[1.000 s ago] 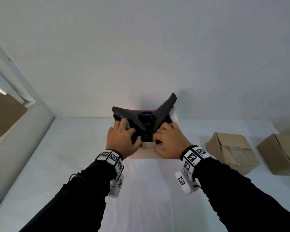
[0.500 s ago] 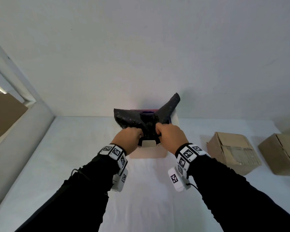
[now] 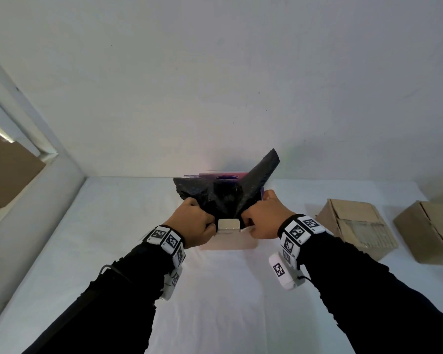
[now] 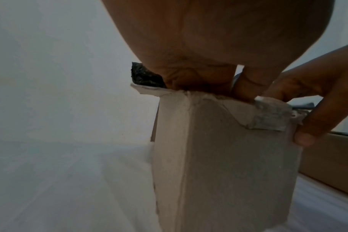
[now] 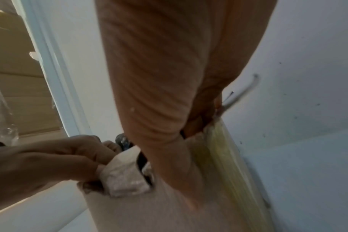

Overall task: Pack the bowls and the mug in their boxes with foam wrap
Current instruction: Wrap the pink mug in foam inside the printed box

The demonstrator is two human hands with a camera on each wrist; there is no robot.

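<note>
A small pale box (image 3: 228, 245) stands mid-table with black foam wrap (image 3: 228, 198) bulging out of its top; one corner of the wrap sticks up to the right. A purple mug rim (image 3: 226, 177) peeks out behind the wrap. My left hand (image 3: 195, 221) grips the box's left top edge, fingers curled in over the wrap (image 4: 143, 76). My right hand (image 3: 264, 221) grips the right top edge, its fingers curled inside. A small front flap (image 5: 125, 179) of the box (image 4: 218, 172) shows between the two hands. The rest of the mug is hidden.
Two brown cardboard boxes (image 3: 356, 226) (image 3: 430, 231) sit on the white table to the right. A white wall rises just behind the pale box. A window frame (image 3: 36, 139) runs along the left side.
Both hands slid off the top of the foam wrap down to the box's near top edge and curled there. The wrap's flaps now stand freer and higher.
</note>
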